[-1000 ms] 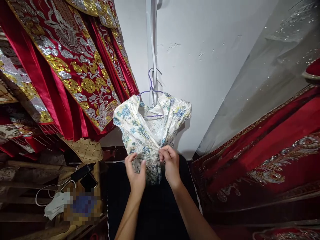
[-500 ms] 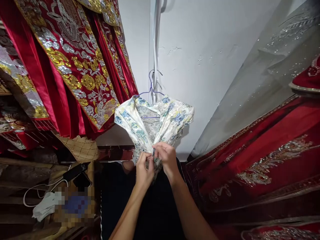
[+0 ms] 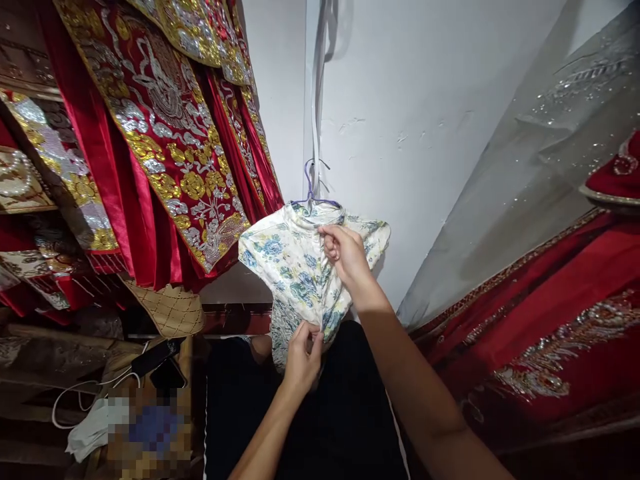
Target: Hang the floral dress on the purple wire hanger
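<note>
A small floral dress (image 3: 295, 267) — cream cloth with blue and yellow blossoms — hangs on a purple wire hanger (image 3: 313, 190) against the white wall (image 3: 400, 133), its hook caught beside a pale conduit (image 3: 315, 100) that runs up the wall. The right hand (image 3: 345, 253) is high on the garment, just under the collar, fingers curled and pinching the cloth at the centre seam. The left hand (image 3: 303, 357) is lower, at the bottom of the bodice, thumb and fingers closed on a gather of fabric where the dress narrows. Between the two hands the cloth is drawn into a taut line.

Left of the dress, red embroidered robes (image 3: 160, 147) with gold and silver flowers hang close — their hems come nearly to the dress's left sleeve. On the right a grey sequinned cloth (image 3: 525, 173) slants down, with more red embroidered fabric (image 3: 550, 320) below it. Only the strip of bare wall behind the dress is open. Beneath the hands lies black cloth (image 3: 330, 427). At the lower left a phone (image 3: 155, 357) with a white cable (image 3: 90, 393) rests on a wooden shelf (image 3: 50, 347).
</note>
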`<action>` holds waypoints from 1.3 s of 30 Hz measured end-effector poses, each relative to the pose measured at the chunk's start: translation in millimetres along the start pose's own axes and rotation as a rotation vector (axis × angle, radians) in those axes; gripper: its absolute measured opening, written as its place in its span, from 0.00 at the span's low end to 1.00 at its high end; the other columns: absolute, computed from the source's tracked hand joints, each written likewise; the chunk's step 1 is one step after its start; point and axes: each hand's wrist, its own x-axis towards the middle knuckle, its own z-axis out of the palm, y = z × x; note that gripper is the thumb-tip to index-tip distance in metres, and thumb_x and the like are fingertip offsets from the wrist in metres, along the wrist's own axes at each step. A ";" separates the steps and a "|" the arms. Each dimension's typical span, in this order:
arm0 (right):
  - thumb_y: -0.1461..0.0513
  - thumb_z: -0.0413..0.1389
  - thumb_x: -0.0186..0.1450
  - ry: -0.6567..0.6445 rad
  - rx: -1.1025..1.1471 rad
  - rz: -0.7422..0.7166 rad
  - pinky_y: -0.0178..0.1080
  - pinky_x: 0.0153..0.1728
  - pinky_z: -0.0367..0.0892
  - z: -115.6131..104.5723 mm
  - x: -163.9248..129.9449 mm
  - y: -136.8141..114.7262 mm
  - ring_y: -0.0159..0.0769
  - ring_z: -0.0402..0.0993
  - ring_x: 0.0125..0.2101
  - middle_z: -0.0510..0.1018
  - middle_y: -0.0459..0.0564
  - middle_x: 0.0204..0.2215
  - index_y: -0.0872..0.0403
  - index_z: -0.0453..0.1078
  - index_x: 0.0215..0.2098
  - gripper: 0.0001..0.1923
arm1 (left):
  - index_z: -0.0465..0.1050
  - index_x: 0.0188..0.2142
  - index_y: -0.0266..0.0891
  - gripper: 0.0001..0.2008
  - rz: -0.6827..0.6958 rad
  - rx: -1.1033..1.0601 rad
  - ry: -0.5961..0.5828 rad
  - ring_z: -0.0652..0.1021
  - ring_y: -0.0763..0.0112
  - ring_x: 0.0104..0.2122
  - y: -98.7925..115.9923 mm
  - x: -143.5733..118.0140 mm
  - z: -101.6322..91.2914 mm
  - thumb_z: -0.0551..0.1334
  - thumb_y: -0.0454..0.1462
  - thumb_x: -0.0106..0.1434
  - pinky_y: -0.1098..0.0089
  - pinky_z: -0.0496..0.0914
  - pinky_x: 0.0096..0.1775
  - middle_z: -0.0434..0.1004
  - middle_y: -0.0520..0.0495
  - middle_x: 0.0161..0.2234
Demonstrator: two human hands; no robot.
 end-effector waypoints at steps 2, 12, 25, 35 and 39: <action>0.58 0.63 0.56 0.007 -0.031 -0.010 0.31 0.16 0.43 0.1 -10.8 4.7 0.23 0.53 0.15 0.64 0.39 0.15 0.56 0.73 0.30 0.10 | 0.76 0.38 0.40 0.08 0.082 -0.019 -0.027 0.77 0.63 0.38 16.6 15.8 -13.3 0.58 0.37 0.70 0.64 0.70 0.41 0.76 0.44 0.35; 0.58 0.61 0.62 -0.031 -0.163 -0.198 0.33 0.19 0.47 7.5 -39.2 -14.5 0.26 0.54 0.17 0.62 0.40 0.14 0.54 0.73 0.29 0.07 | 0.72 0.56 0.42 0.15 0.502 0.184 0.056 0.76 0.68 0.37 120.0 163.3 -65.0 0.58 0.38 0.71 0.67 0.71 0.42 0.77 0.44 0.43; 0.55 0.61 0.60 0.013 -0.242 -0.027 0.35 0.21 0.44 -22.3 -45.3 79.1 0.26 0.51 0.18 0.60 0.38 0.16 0.53 0.67 0.25 0.12 | 0.69 0.39 0.37 0.08 0.256 -0.326 0.735 0.72 0.77 0.35 78.0 188.6 -154.2 0.57 0.39 0.72 0.73 0.68 0.45 0.70 0.52 0.34; 0.57 0.58 0.64 0.035 -0.198 0.111 0.34 0.21 0.48 -31.1 -120.2 91.5 0.27 0.51 0.18 0.57 0.38 0.15 0.52 0.65 0.25 0.13 | 0.68 0.33 0.40 0.10 -0.334 -0.806 0.712 0.78 0.64 0.41 -47.5 102.0 -100.6 0.62 0.43 0.65 0.64 0.72 0.46 0.78 0.44 0.34; 0.56 0.57 0.66 -0.032 -0.252 0.114 0.35 0.22 0.51 -37.1 -135.4 88.7 0.27 0.53 0.18 0.59 0.39 0.15 0.52 0.64 0.23 0.16 | 0.73 0.37 0.38 0.09 -0.450 -0.859 0.689 0.79 0.64 0.42 -38.0 84.0 -73.3 0.64 0.43 0.63 0.65 0.72 0.46 0.79 0.43 0.39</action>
